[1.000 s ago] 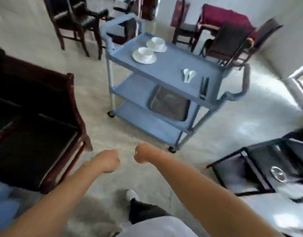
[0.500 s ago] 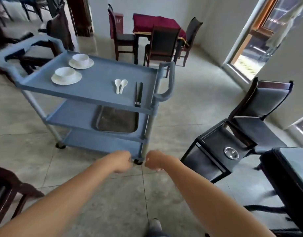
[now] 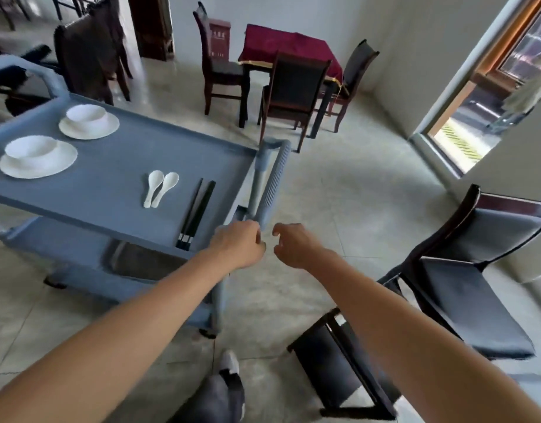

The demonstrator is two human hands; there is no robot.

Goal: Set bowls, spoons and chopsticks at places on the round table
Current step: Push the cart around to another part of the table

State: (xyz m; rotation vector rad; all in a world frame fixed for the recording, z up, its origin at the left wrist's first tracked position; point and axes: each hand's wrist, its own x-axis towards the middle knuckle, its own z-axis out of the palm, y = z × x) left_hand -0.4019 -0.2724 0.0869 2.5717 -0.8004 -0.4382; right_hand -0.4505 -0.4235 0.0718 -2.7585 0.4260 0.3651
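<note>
A blue-grey service cart [image 3: 116, 190] stands at the left. On its top shelf sit two white bowls on white plates, one near [image 3: 31, 149] and one farther back [image 3: 86, 116]. Two white spoons [image 3: 159, 188] lie side by side, and black chopsticks [image 3: 196, 213] lie to their right. My left hand [image 3: 240, 244] is loosely curled just below the cart's ribbed handle [image 3: 272, 184], holding nothing. My right hand [image 3: 295, 245] hovers beside it with fingers curled and apart, empty. The round table is not in view.
A dark tray [image 3: 141, 261] lies on the cart's middle shelf. A dark chair [image 3: 464, 270] and a small black side table [image 3: 339, 355] stand at the right. A red-clothed table [image 3: 287, 47] with chairs is at the back. A doorway [image 3: 476, 102] opens on the right.
The view has swung toward the cart and come closer to it. Both hands have risen to the end of the cart's handle, and their fists have loosened.
</note>
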